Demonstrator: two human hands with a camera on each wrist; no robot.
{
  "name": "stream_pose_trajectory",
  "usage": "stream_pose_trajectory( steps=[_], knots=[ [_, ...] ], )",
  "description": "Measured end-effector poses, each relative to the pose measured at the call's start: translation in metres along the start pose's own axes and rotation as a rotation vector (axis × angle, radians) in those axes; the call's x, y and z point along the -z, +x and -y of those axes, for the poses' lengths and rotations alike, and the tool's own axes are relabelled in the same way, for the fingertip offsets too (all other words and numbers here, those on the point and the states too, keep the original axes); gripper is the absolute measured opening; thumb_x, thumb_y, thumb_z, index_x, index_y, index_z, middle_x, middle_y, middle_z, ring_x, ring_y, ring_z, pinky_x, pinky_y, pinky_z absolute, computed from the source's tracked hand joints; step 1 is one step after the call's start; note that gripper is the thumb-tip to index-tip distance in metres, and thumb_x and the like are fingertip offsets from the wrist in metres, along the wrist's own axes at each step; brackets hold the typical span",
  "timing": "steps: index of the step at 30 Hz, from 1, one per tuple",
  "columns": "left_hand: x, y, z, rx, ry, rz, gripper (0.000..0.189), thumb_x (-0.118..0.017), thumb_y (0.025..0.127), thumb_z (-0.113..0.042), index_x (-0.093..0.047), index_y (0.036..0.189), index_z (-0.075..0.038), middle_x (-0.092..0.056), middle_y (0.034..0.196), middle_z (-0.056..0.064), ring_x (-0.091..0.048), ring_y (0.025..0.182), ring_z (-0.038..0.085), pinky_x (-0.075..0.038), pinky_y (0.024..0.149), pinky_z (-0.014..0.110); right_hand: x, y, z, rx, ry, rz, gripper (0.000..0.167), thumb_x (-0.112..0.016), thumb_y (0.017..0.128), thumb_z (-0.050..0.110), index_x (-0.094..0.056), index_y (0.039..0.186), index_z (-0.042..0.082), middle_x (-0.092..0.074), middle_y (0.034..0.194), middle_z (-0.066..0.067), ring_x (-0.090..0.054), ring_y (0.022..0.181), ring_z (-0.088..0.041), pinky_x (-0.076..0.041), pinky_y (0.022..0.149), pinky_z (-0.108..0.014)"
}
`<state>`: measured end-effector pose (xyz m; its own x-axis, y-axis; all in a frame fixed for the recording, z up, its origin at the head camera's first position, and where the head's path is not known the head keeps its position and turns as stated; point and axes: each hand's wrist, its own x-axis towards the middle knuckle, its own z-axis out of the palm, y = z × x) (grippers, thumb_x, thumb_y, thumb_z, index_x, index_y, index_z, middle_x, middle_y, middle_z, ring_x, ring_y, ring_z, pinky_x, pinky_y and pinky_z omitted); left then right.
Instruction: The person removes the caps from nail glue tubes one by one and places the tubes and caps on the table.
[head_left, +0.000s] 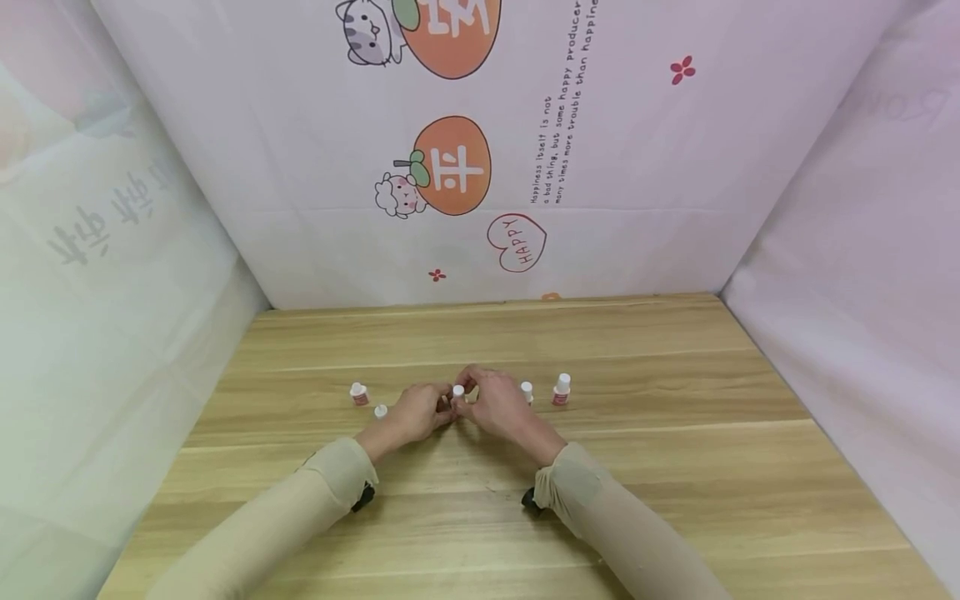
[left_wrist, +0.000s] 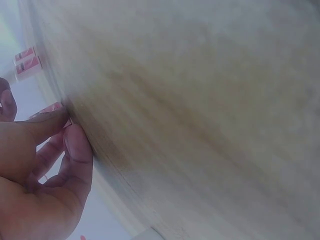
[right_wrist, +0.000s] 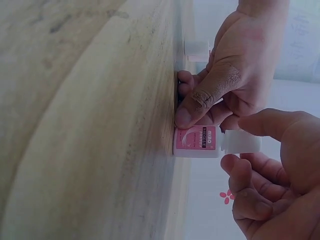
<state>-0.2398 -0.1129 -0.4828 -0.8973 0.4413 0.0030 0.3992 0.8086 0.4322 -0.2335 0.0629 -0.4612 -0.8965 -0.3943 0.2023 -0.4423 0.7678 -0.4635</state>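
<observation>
A small nail glue bottle (right_wrist: 196, 141) with a pink label and white cap (right_wrist: 246, 141) stands upright on the table between the two hands. Low on its body, the left hand (head_left: 416, 412) pinches it between thumb and fingers; in the left wrist view those fingers (left_wrist: 77, 150) cover most of the bottle. The right hand (head_left: 501, 406) has its thumb and fingers around the white cap from the other side. In the right wrist view, the cap sits at the bottle's neck, and the label faces that camera.
Left of the hands stand two similar bottles, one farther out (head_left: 360, 395) and one partly behind the left wrist (head_left: 381, 412). On the right, one bottle (head_left: 527, 392) is partly hidden by the right hand and another (head_left: 562, 390) stands beyond it. Printed cloth walls (head_left: 615, 242) enclose the wooden table (head_left: 465, 533).
</observation>
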Motion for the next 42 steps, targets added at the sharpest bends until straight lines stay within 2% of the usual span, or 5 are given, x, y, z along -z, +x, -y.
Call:
stream_pose_trajectory(
  steps=[7,16,25,35,42],
  knots=[
    [-0.0002,-0.0001,-0.0005,-0.01,0.007,-0.007,0.016,-0.073,0.092,-0.019,-0.066,0.102,-0.01,-0.071,0.087,0.005,-0.066,0.08,0.018,-0.054,0.075,0.037,-0.0011,0.0005,-0.0016,-0.028,0.031,-0.009,0.018,-0.074,0.089,0.031,-0.064,0.1,0.021,-0.07,0.093,0.003,-0.063,0.082,-0.015,-0.05,0.074,-0.031],
    [-0.0008,-0.0007,0.0002,-0.019,0.002,-0.011,0.014,-0.072,0.092,-0.019,-0.064,0.1,-0.011,-0.07,0.086,0.004,-0.065,0.08,0.018,-0.054,0.074,0.037,0.0001,0.0,-0.0008,0.01,0.017,-0.03,0.017,-0.073,0.089,0.027,-0.065,0.102,0.019,-0.072,0.096,0.001,-0.067,0.085,-0.018,-0.052,0.074,-0.034],
    [-0.0006,-0.0003,0.0,-0.009,0.01,-0.008,0.013,-0.072,0.092,-0.021,-0.065,0.099,-0.013,-0.07,0.086,0.003,-0.065,0.08,0.017,-0.054,0.075,0.037,0.0021,0.0007,-0.0001,-0.036,0.049,0.0,0.022,-0.075,0.088,0.031,-0.064,0.102,0.018,-0.071,0.094,0.0,-0.064,0.084,-0.018,-0.05,0.076,-0.034],
    [-0.0002,-0.0018,0.0002,-0.019,0.03,-0.007,0.016,-0.072,0.092,-0.022,-0.064,0.101,-0.01,-0.069,0.086,0.004,-0.064,0.079,0.018,-0.053,0.075,0.038,0.0026,0.0014,0.0002,0.01,0.016,-0.011,0.016,-0.073,0.089,0.027,-0.065,0.101,0.019,-0.072,0.095,0.002,-0.067,0.085,-0.019,-0.051,0.074,-0.034],
    [-0.0001,-0.0018,-0.0006,0.0,0.013,-0.008,0.016,-0.073,0.092,-0.019,-0.065,0.102,-0.011,-0.071,0.088,0.005,-0.066,0.082,0.019,-0.054,0.076,0.039,0.0022,0.0018,-0.0002,0.0,0.022,0.001,0.022,-0.075,0.088,0.029,-0.064,0.104,0.019,-0.072,0.097,0.0,-0.066,0.086,-0.019,-0.051,0.074,-0.033]
  ],
)
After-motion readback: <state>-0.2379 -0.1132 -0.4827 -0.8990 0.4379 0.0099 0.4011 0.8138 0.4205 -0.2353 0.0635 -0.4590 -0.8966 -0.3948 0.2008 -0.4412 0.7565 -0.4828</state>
